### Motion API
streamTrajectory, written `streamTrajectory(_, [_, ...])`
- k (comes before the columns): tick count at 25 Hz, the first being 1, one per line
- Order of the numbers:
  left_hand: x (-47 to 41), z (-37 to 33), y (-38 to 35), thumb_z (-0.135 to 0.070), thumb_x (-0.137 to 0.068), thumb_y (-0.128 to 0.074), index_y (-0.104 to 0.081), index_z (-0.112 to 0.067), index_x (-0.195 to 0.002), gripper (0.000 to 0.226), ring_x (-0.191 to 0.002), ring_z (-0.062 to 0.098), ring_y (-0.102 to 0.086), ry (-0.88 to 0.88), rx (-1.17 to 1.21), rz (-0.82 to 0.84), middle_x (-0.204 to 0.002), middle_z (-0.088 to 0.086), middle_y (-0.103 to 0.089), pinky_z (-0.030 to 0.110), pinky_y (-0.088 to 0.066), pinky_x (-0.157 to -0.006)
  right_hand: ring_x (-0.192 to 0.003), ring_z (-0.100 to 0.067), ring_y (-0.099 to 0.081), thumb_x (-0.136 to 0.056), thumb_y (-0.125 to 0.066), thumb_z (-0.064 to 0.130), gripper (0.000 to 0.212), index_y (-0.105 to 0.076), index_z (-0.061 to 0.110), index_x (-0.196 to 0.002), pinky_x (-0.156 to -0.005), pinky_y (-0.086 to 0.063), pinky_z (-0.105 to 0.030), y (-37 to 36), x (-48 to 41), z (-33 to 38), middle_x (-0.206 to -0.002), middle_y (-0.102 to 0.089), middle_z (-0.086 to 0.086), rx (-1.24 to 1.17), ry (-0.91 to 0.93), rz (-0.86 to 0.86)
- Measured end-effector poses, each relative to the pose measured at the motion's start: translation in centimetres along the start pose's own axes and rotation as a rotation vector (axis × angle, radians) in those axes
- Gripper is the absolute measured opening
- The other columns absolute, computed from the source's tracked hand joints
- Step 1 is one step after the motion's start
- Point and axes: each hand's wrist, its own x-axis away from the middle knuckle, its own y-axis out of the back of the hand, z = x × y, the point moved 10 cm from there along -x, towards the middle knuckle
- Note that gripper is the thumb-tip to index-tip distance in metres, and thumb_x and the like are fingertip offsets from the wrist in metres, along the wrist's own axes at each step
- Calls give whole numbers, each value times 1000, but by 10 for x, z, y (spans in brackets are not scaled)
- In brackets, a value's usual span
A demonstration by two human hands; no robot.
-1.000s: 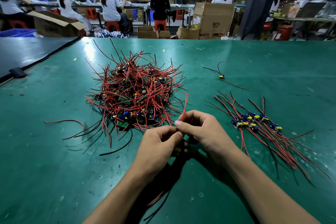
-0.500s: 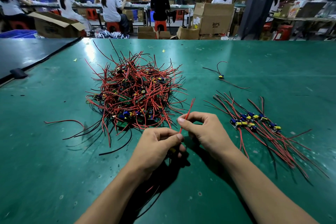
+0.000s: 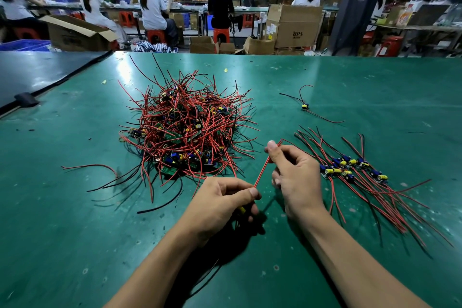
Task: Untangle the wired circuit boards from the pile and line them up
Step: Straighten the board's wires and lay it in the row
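Beside the pile (image 3: pixel 187 130), a thin red wire (image 3: pixel 262 173) stretches straight.

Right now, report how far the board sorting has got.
Done: a small row of boards lies lined up at right. In hand: the left hand grips a board, the right hand pinches its red wire. Left: the big tangled pile, plus one stray board.

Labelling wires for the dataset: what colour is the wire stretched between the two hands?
Red. The wire shows best in the head view.
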Motion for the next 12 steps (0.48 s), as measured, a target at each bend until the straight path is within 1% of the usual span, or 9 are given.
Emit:
streamTrajectory(3, [1, 0, 0, -6, -91, -64, -68, 8, -88, 15, -54, 23, -59, 7, -5, 11, -66, 16, -67, 25, -52, -56, -34, -9, -31, -99, -61, 31, 39, -63, 12, -65, -36, -25, -19, -9, 3, -14, -53, -48, 5, -197, -158, 7])
streamTrajectory(4, [1, 1, 0, -6, -91, -63, -68, 8, -88, 15, -54, 23, -60, 8, -5, 10, -66, 16, -68, 25, -52, -56, -33, -8, -31, -100, -59, 30, 40, -61, 11, -65, -35, -26, -18, -10, 3, -17, -51, -47, 5, -238, -199, 9])
streamTrajectory(6, [0, 2, 0, -5, -91, -62, -67, 9, -89, 15, -53, 23, -59, 12, 4, 2, -65, 16, -67, 25, -52, -55, -33, -8, -32, -100, -59, 30, 39, -61, 10, -66, -35, -26, -18, -10, 2, -18, -51, -47, 5, -257, -224, 27])
streamTrajectory(8, [0, 3, 2, -6, -92, -62, -66, 10, -90, 16, -53, 23, -59, 19, 21, -17, -65, 16, -67, 25, -52, -55, -34, -9, -33, -97, -63, 32, 34, -67, 15, -68, -36, -26, -18, -10, 3, -15, -53, -48, 4, -176, -204, 99])
streamTrajectory(10, [0, 4, 4, -6, -92, -62, -66, 10, -91, 16, -52, 23, -59, 23, 41, -32, -65, 16, -66, 25, -52, -54, -37, -12, -31, -89, -72, 37, 19, -72, 21, -78, -40, -24, -19, -18, 9, -15, -52, -47, 1, -48, -206, 228])
streamTrajectory(11, [0, 3, 4, -6, -91, -62, -66, 10, -92, 16, -52, 23, -59, 22, 45, -35, -64, 16, -66, 25, -52, -54, -38, -14, -31, -86, -76, 36, 14, -73, 23, -82, -41, -24, -19, -21, 10, -15, -51, -46, 1, -2, -199, 274])
streamTrajectory(12, [0, 3, 4, -5, -91, -62, -66, 10, -92, 16, -52, 22, -59, 19, 44, -36, -64, 16, -66, 25, -51, -53, -39, -14, -34, -85, -78, 33, 11, -74, 23, -84, -42, -25, -19, -19, 9, -12, -51, -48, 2, 35, -171, 280])
